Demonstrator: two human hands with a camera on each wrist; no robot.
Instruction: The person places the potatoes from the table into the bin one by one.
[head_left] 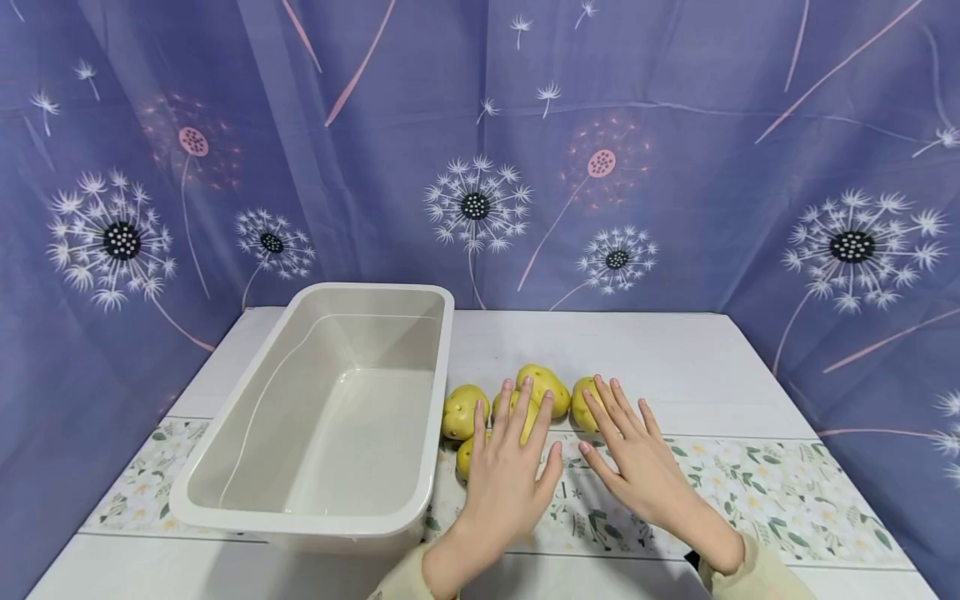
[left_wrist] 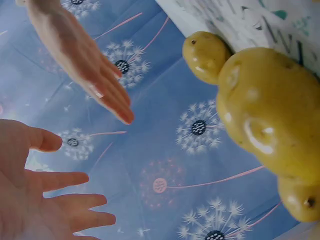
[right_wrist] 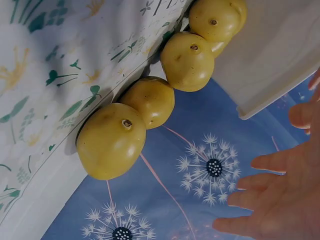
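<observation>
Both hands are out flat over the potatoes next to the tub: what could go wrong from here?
1. The potatoes lie loose and bunched together on the table; the left hand and right hand are open above them, so a nudge could send one rolling.
2. The white tub sits right beside the leftmost potato, so a lifted potato could knock its rim.

A white tub [head_left: 442, 367] sits before a dandelion-print curtain [head_left: 675, 125].
</observation>
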